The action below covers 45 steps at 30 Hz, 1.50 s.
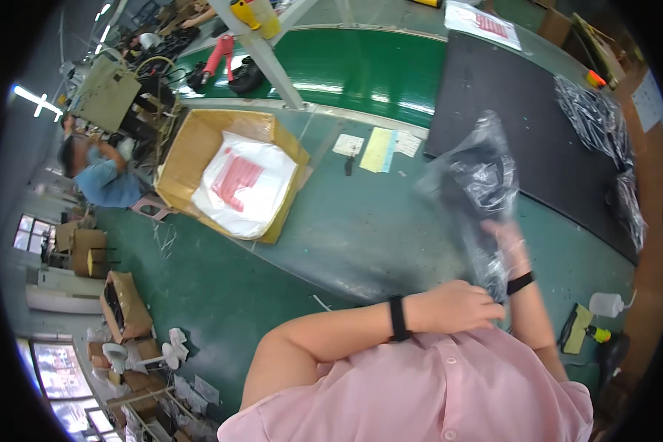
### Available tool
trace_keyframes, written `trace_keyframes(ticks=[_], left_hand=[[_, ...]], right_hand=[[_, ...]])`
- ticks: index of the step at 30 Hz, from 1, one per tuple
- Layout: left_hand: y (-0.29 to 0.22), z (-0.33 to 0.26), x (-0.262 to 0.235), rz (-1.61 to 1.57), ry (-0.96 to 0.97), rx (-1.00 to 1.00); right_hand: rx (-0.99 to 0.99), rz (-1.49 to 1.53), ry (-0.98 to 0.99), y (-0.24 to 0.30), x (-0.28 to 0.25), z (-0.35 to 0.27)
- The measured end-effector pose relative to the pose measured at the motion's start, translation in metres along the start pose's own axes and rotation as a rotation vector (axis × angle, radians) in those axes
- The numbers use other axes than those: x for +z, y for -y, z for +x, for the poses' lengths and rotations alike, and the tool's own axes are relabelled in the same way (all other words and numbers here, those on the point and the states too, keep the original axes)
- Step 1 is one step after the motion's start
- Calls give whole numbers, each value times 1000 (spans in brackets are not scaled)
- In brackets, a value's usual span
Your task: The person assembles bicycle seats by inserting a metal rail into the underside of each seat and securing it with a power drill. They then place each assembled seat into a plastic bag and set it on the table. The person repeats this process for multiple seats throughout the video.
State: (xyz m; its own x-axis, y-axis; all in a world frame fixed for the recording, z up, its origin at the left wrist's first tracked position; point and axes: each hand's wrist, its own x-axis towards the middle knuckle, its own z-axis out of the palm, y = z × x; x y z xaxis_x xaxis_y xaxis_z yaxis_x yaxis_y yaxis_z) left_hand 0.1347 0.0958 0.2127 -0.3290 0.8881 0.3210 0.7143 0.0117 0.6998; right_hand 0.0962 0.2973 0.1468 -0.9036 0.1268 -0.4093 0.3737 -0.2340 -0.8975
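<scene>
Over the green worktable I hold a clear plastic bag point(486, 180), its far end raised and smeared by motion. Something dark shows through the film, but I cannot make out whether it is an object inside. My right hand point(507, 237) grips the bag around its middle, thumb toward the left, with part of the hand behind film. Close to my chest, my left hand point(460, 307) is closed with fingers curled at the bag's near end. Black bands circle both wrists.
A cardboard box point(173, 173) with a white bag in it stands at the table's left. More clear bags point(597, 114) lie on a black mat point(486, 88). Paper slips point(379, 149), a metal post point(272, 70) and a squeeze bottle point(606, 305) are nearby. Another person point(110, 177) sits far left.
</scene>
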Motion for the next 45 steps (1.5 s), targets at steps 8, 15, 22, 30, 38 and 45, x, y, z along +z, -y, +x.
trace_keyframes(ticks=[8, 15, 22, 30, 38, 45], left_hand=[[109, -269, -173, 593, -464, -1001], [167, -395, -231, 538, -59, -991], [210, -402, -256, 308, -185, -876], [241, -415, -304, 1, -483, -872], [231, -408, -336, -142, -696, -721], [194, -405, -293, -40, -431, -639]], right_hand=[[-237, 669, -512, 79, -154, 123], [-215, -57, -95, 5, 48, 51], [-11, -102, 13, -60, 231, 11], [228, 70, 389, -55, 403, 20], [564, 403, 251, -80, 472, 77], [415, 407, 188, -96, 517, 91]])
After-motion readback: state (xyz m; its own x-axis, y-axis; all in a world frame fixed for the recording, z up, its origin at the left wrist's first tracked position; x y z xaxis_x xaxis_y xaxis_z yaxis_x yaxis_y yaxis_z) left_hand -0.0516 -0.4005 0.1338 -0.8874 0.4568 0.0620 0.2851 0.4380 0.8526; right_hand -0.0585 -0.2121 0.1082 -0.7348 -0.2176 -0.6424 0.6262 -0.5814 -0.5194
